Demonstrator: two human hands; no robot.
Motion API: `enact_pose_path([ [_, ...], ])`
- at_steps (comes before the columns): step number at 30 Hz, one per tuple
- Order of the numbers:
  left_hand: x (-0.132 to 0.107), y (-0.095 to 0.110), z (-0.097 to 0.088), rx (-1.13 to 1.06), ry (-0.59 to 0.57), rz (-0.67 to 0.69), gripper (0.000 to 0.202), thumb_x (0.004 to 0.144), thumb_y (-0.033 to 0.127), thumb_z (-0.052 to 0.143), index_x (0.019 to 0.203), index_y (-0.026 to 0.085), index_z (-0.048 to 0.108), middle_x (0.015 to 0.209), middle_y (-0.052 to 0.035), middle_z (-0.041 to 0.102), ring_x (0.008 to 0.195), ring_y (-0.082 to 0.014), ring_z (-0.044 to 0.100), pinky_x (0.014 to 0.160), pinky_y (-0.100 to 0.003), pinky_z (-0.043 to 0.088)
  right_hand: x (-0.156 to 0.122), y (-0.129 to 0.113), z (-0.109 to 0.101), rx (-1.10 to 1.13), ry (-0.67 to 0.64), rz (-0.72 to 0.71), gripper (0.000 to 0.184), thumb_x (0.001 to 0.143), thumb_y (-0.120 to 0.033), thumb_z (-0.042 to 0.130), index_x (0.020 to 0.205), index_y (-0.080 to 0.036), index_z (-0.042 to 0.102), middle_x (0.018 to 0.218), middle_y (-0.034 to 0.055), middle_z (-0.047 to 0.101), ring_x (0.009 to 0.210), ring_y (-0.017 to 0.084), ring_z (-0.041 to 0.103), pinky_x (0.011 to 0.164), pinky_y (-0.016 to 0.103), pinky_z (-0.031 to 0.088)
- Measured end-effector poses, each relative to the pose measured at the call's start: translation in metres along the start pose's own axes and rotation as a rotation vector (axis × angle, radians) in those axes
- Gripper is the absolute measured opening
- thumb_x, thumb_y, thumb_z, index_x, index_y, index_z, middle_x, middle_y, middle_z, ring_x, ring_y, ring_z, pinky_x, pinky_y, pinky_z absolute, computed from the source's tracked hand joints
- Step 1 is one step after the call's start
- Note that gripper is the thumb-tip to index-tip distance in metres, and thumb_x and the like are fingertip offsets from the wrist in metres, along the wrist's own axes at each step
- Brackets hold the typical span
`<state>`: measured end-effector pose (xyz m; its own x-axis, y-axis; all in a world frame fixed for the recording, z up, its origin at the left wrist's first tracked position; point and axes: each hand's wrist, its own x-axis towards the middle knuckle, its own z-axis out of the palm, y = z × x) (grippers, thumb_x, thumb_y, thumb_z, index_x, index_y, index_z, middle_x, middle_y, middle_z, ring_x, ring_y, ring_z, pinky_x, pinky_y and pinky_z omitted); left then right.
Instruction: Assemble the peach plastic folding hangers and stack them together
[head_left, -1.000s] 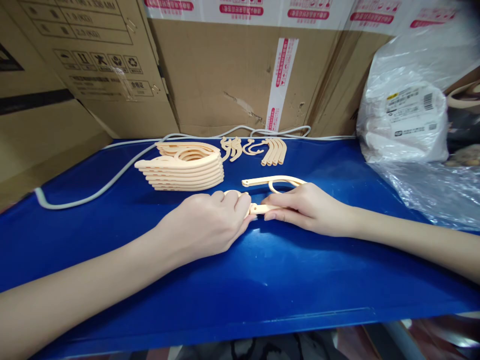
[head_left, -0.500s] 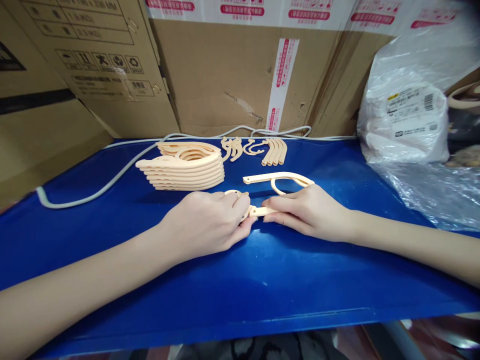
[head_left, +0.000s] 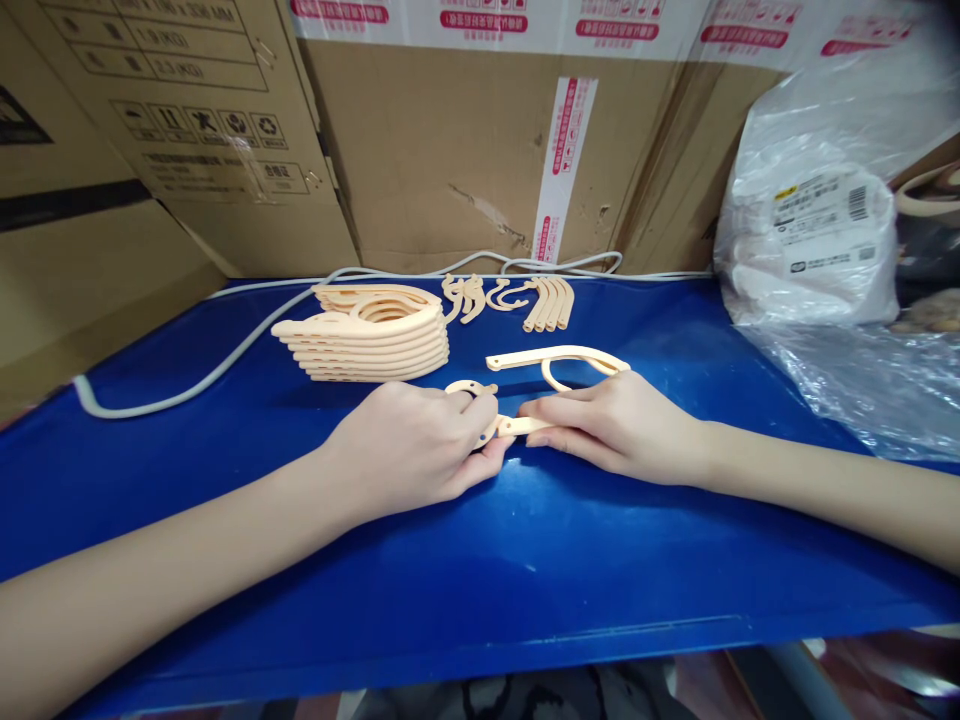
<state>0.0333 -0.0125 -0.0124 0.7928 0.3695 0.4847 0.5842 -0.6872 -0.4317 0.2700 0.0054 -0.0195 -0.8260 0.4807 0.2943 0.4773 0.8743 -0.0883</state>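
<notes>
My left hand (head_left: 416, 440) is closed around a curved cream plastic hook (head_left: 466, 386), with part of its curve showing above the fingers. My right hand (head_left: 611, 425) pinches a cream plastic hanger arm (head_left: 517, 427) with a small hole near its end. That end meets the hook between the two hands; the exact fit is hidden by the left fingertips. Behind the right hand extends another long arm (head_left: 555, 354) with a curved inner piece. Whether it joins the pinched arm is hidden under the right hand.
On the blue table (head_left: 480, 590), a stack of folded cream hanger bodies (head_left: 367, 345) stands back left. Loose hooks (head_left: 472, 297) and curved arms (head_left: 553, 305) lie behind. A white cable (head_left: 225, 370) runs along the back, before cardboard boxes (head_left: 450, 150). Clear plastic wrap (head_left: 802, 240) sits right.
The left hand and hook have shifted slightly, and the pinched arm's holed end shows a little lower. Both hands keep their grips; the stack and loose parts are unmoved.
</notes>
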Motion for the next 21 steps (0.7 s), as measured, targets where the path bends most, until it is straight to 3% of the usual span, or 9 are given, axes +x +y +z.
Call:
enact_pose_path([
  [21,0.0007,0.0003,0.0028,-0.03,-0.027,0.005,0.035,0.094,0.027,0.039,0.063,0.018,0.051,0.048,0.001,0.054,0.038,-0.0163,0.055,0.038,-0.028,0.022,-0.0007,0.0005,0.0002,0.003,-0.015,0.028,0.035,0.102,-0.039,0.037,0.114,-0.022,0.065,0.086,0.0039,0.073,0.064,0.014,0.065,0.057,0.024,0.038],
])
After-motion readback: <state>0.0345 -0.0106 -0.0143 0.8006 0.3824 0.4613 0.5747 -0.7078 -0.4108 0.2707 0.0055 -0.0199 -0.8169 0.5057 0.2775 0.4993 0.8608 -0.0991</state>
